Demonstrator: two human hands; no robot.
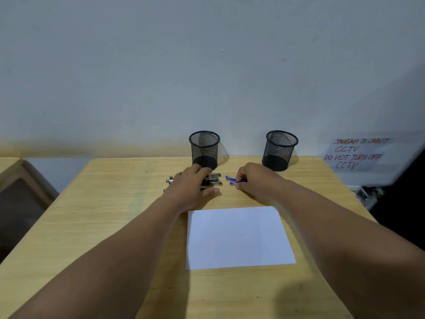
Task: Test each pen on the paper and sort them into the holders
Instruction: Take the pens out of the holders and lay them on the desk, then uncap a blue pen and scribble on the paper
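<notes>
Wooden table (115, 226) at mid-frame carries white paper (238, 237) and two black mesh holders, one left (204, 149), one right (280, 150). Left hand (192, 186) lies flat, fingers relaxed, over black pens (215, 179). Right hand (255, 179) pinches blue pens (232, 180) between curled fingers.

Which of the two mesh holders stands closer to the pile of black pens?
The left mesh holder: the black pens lie just in front of its base, under the left hand. The right mesh holder stands apart, beyond the right hand.
</notes>
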